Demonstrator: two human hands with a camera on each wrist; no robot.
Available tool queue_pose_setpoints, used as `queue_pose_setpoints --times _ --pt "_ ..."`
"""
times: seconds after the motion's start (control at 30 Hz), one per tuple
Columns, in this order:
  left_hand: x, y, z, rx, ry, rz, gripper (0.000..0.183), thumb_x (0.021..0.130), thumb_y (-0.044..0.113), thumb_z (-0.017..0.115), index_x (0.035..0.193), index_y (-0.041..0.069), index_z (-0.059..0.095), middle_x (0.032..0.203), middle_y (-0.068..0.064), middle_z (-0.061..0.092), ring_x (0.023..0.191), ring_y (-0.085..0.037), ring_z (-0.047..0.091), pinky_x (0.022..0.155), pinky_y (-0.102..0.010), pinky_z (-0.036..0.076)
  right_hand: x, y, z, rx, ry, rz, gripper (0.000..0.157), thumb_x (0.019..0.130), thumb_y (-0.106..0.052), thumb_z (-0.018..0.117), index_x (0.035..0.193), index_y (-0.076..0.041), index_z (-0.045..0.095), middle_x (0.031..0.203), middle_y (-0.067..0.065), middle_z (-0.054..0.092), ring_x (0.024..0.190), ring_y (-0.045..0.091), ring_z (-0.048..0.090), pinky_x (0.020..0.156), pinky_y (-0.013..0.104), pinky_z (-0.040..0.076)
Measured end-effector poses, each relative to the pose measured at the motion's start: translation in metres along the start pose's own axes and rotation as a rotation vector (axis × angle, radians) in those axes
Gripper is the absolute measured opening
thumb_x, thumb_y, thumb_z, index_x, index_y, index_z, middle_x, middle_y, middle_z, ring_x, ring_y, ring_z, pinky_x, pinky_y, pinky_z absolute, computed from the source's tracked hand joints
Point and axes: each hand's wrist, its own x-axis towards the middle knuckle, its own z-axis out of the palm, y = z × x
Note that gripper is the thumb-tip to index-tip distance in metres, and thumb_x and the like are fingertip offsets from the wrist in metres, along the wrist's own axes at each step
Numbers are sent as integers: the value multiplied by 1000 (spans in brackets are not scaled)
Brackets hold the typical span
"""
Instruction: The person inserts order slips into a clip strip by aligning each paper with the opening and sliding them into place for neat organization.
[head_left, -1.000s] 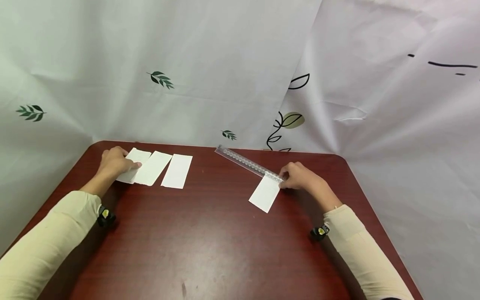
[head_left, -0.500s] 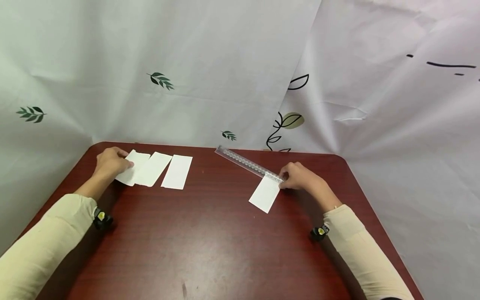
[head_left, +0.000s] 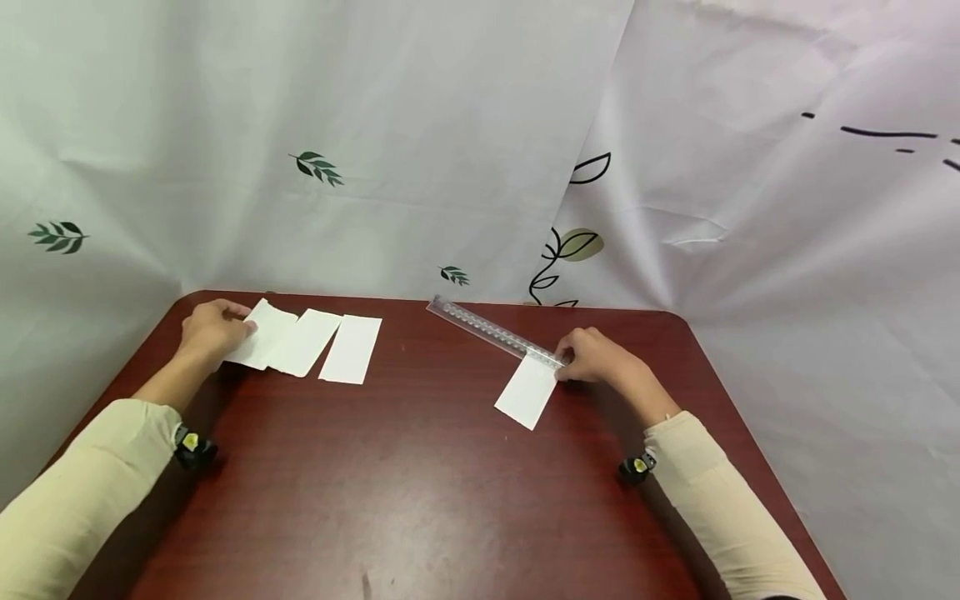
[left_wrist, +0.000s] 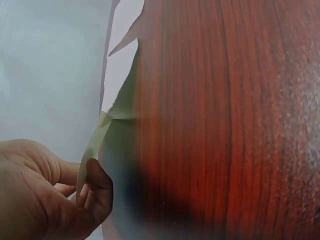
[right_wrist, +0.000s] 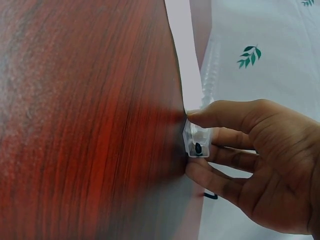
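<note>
At the table's far left, my left hand (head_left: 213,331) pinches the edge of the leftmost white paper piece (head_left: 264,335) between thumb and fingers. In the left wrist view that paper (left_wrist: 95,142) is tilted up off the table and bends near the hand. Two more white paper pieces, a middle one (head_left: 306,343) and a right one (head_left: 351,350), lie beside it. On the right, my right hand (head_left: 596,357) grips the near end of a long clear plastic ruler-like strip (head_left: 487,327), which has a boxy end (right_wrist: 197,142). Another white paper piece (head_left: 527,392) meets the strip by the thumb.
The reddish-brown wooden table (head_left: 405,483) has rounded far corners. A pale cloth backdrop (head_left: 420,125) with leaf prints rises directly behind its far edge and continues along both sides.
My left hand has shifted left and drawn the leftmost paper slightly away, its thumb moving back toward the edge. My right hand stays on the clear strip. The head view has tilted slightly.
</note>
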Motion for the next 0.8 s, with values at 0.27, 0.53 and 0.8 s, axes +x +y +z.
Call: queue_pose_setpoints --times 0.27,0.53,0.8 --pt "1 2 1 -36 45 -19 45 114 15 53 152 -9 55 153 -42 48 151 -63 30 106 -63 45 -1 -3 -1 -8 12 -3 26 86 -26 88 105 -8 85 94 5 79 84 20 65 75 35 56" --pt "0 5 0 -37 94 22 43 114 10 49 149 -12 57 149 -42 54 149 -63 35 106 -63 45 -16 -38 -20 23 0 9 22 85 -22 87 101 -7 84 92 4 77 84 20 63 79 37 56" --pt "2 6 -2 -48 118 86 44 113 11 51 151 -9 59 139 -40 62 134 -56 45 86 -37 41 14 27 15 -29 24 39 17 81 -30 90 95 -24 83 86 -7 74 80 14 63 72 32 54"
